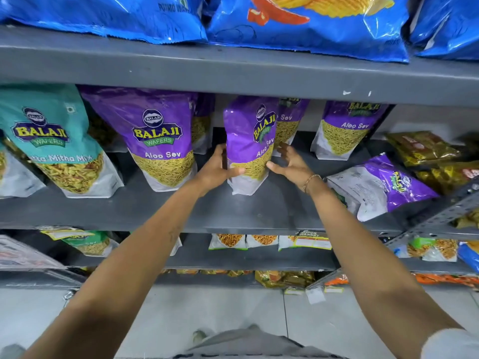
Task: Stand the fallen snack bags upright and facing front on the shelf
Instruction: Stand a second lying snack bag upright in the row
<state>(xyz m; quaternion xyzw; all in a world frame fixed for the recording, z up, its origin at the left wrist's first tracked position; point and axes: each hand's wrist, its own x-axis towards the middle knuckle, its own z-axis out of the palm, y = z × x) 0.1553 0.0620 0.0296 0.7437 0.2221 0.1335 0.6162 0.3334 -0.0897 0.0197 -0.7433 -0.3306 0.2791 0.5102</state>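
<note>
A purple Aloo Sev bag (pixel 247 141) stands upright in the middle of the grey shelf (pixel 233 213), its front turned slightly to the right. My left hand (pixel 216 171) grips its lower left edge, thumb across the front. My right hand (pixel 290 164) hovers at the bag's right side with fingers spread, the thumb tip close to the bag. To the right, another purple bag (pixel 381 187) lies fallen on its side with its white back panel showing. A further Aloo Sev bag (pixel 160 141) stands upright to the left, facing front.
A teal Mitha Mix bag (pixel 54 143) stands at the left. More purple bags (pixel 347 130) stand at the back right. Yellow-brown packets (pixel 425 149) are piled at the far right. Blue chip bags (pixel 311 24) fill the shelf above; lower shelves hold small packets.
</note>
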